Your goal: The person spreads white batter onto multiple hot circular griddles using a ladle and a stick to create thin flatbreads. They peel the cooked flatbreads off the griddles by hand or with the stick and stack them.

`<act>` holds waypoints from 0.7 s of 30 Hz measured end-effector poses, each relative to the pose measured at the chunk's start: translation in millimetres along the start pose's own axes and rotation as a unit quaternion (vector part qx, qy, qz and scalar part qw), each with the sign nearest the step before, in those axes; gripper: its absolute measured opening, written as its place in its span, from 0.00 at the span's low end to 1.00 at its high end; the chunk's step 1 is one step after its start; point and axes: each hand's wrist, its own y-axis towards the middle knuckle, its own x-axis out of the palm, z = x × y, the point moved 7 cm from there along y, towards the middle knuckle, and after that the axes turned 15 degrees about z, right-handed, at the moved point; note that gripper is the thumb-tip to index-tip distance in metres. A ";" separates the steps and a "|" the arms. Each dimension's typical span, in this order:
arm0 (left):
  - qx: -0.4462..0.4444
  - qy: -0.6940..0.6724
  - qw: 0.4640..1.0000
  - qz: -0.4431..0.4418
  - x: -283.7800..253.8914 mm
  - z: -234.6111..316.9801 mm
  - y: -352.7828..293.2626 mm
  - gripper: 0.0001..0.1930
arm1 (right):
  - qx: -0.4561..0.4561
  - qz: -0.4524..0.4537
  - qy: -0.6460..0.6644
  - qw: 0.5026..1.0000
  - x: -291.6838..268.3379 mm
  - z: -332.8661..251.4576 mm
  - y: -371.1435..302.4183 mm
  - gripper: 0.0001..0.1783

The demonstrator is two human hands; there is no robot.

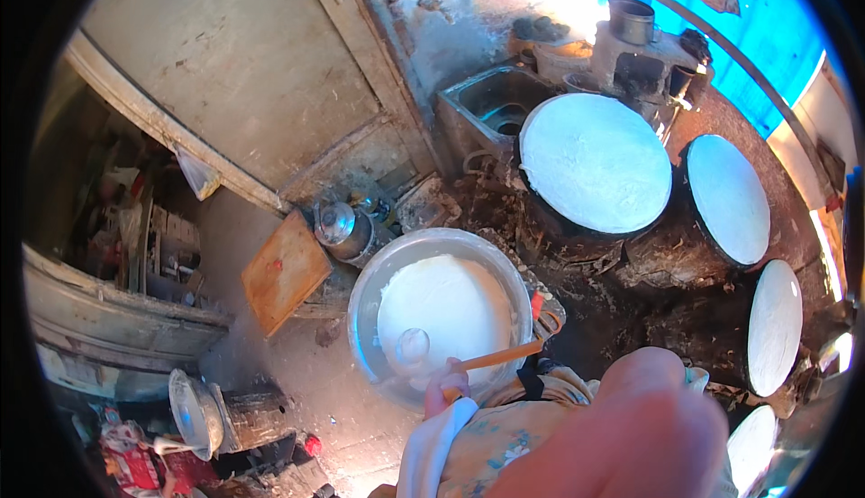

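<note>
My left hand [441, 387], at the near rim of a wide grey basin [362, 295], is closed on a wooden stick [500, 356] that slants up to the right. White batter-like stuff [450, 300] partly fills the basin. Just beyond my fingers, a small round shiny thing [413, 346] sits in the white; whether it joins the stick cannot be told. Close to the camera, my right hand [644, 417] is a large blurred shape at the lower right, and its fingers do not show clearly.
Large dark-sided rounds with white tops, among them one at the back [595, 163] and one at the right [728, 196], curve around my right side. A metal can [347, 232] and a wooden board [286, 271] stand left of the basin. Another person [131, 462] is at the lower left.
</note>
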 end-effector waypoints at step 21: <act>-0.092 -0.038 0.995 0.007 -13.2 3.2 2.2 0.02 | 0.106 -0.067 -0.174 0.977 -38.7 2.9 -31.0 0.05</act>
